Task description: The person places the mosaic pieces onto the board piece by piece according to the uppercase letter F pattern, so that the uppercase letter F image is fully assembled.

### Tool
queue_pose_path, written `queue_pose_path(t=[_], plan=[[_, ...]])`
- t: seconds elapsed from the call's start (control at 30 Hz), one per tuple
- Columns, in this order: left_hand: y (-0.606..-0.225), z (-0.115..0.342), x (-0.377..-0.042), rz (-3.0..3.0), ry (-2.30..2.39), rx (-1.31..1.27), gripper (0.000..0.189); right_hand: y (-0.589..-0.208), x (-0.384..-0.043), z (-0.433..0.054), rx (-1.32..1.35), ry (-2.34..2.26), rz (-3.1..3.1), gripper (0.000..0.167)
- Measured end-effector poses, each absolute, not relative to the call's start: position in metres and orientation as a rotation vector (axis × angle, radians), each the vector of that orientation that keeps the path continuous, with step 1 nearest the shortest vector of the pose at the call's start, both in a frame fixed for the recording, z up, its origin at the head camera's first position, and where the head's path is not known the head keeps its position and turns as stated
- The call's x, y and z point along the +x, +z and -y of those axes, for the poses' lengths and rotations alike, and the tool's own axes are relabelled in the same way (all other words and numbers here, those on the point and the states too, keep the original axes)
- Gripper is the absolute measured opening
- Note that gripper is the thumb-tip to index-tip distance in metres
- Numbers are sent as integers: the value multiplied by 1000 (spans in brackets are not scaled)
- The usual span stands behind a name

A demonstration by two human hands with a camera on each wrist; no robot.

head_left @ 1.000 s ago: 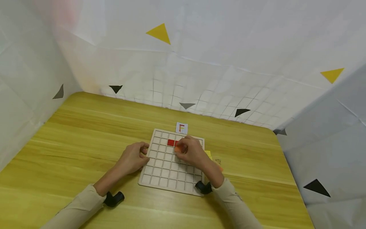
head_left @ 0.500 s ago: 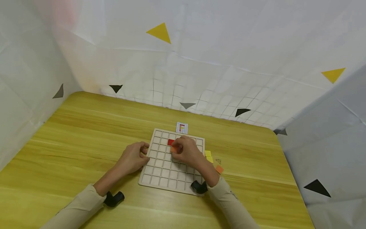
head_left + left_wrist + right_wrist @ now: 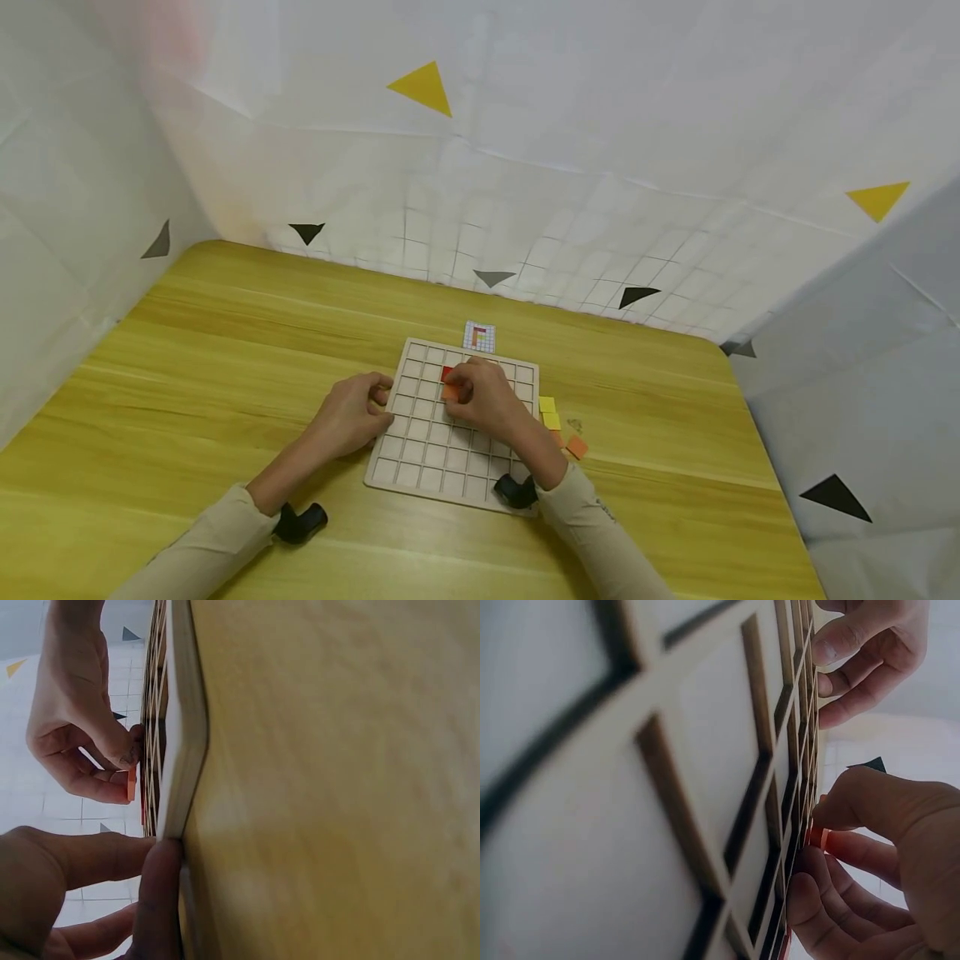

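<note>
right hand point(image 3: 483, 393) pinching orange tile point(image 3: 451, 391), grid board point(image 3: 435, 467)

The head camera is looking down and forward over the worktop point(image 3: 187, 350); both wrist cameras are skimming very close along the grid board point(image 3: 431, 454), sharing it from opposite edges.
</note>
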State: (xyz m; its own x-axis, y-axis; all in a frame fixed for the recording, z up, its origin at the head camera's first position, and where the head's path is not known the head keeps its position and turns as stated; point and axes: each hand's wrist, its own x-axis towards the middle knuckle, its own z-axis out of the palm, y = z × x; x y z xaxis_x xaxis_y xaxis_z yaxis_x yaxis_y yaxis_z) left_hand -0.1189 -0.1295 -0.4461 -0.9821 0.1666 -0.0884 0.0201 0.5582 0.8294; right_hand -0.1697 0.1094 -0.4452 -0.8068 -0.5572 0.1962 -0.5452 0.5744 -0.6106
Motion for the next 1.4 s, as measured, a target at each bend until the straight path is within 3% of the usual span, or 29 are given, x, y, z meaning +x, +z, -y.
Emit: queue_pose_path(t=[1.4], plan=[[-447,130,-121,-2645,1374,166,46,-445,-168,-107,-1023,-1026,-2790,23]])
